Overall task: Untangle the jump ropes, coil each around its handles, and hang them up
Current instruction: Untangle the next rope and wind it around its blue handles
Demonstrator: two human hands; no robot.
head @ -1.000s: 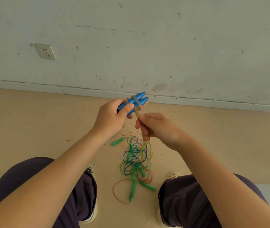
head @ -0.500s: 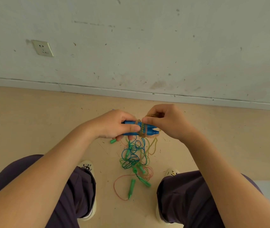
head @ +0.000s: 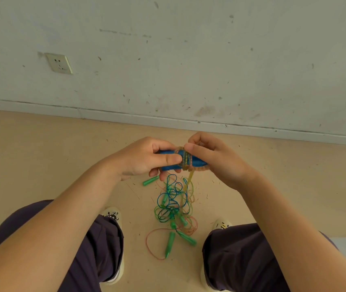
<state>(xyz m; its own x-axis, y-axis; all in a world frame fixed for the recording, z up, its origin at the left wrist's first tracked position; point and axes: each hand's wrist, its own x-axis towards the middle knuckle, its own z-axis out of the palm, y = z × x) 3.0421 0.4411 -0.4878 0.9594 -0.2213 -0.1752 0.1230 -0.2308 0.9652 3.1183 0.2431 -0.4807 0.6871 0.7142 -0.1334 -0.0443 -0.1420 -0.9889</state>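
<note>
**Both hands on the blue handles, cord wound round the middle**

The left hand's grip (head: 146,160) is clamped on the blue handles (head: 197,162), thumb on the near side and fingers curled over the far side. The right hand's grip (head: 212,159) is pinched together on the yellowish cord (head: 185,159), thumb and forefinger meeting at the top of the wound turns.

The handles lie side by side as one bundle, held in the air between the knees and above the floor (head: 41,154). Their long axis runs nearly level, left to right across the view, with the tapered ends pointing toward the right hand. Several turns of cord cross the bundle at right angles near its middle, and a loose length drops from its underside toward the floor.

Both forearms reach in from the lower corners and meet at the centre, wrists bent slightly inward, backs of the hands turned up toward the camera.

Directly below the hands a tangle of ropes (head: 174,205) lies on the floor: blue, green and reddish loops crossing one another, with green handles (head: 170,243) among them and one more green handle (head: 151,180) apart at the upper left of the heap. Where the hanging cord ends in the tangle cannot be made out.
</note>
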